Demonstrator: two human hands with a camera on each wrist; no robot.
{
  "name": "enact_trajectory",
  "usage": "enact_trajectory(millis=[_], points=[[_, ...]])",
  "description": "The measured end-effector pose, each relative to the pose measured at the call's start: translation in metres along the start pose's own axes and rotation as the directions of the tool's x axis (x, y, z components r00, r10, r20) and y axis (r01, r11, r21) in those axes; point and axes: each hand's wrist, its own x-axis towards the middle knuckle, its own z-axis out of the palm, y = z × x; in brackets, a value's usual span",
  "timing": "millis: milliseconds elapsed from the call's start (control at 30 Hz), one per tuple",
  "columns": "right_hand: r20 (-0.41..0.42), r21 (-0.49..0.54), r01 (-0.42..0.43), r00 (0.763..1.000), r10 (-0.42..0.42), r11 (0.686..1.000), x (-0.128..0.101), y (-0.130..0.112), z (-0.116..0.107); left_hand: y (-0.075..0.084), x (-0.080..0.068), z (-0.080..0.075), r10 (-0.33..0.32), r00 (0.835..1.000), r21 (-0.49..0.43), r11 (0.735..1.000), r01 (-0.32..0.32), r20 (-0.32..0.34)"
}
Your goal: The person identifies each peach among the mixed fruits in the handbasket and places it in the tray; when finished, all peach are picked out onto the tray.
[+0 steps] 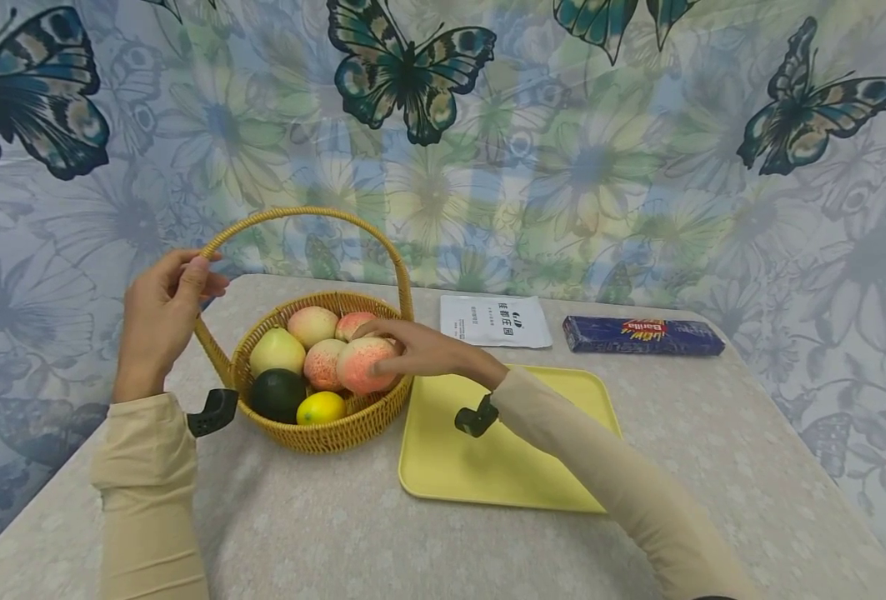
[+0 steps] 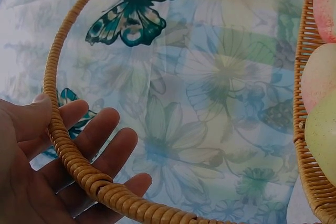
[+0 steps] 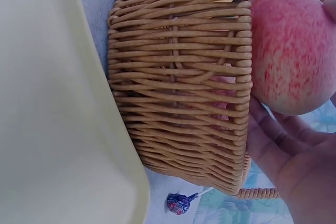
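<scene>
Right hand (image 1: 412, 350) grips a peach (image 1: 360, 365) above the basket (image 1: 337, 433) rim.

Blue packet (image 1: 643, 335) at table's far edge carried a red-and-yellow logo, poss. "Barilla"; lettering too blurred to confirm. White pouch (image 1: 496, 321) beside it bore dark printed chars, too small to read.

White packet (image 1: 496, 321) beside blue packet (image 1: 643, 335); yellow tray (image 1: 518, 467); wrapped lollipop (image 3: 179, 203); butterfly cloth (image 1: 600, 150).
</scene>
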Motion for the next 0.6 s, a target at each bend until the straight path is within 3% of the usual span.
enact_trajectory(millis=[200, 467, 600], points=[[-0.052, 0.062, -0.031, 0.998, 0.034, 0.998, -0.004, -0.001, 0.0, 0.0, 0.0, 0.0, 0.004, 1.0, 0.007, 1.0, -0.004, 0.002], [-0.063, 0.176, 0.088, 0.995, -0.078, 0.98, -0.009, -0.001, 0.0, 0.001, 0.0, 0.001, 0.013, 1.0, 0.002, 1.0, -0.013, 0.0], [-0.088, 0.218, 0.079, 0.994, -0.061, 0.973, -0.013, -0.002, -0.001, -0.001, 0.001, 0.0, 0.018, 1.0, -0.014, 1.0, -0.018, -0.001]])
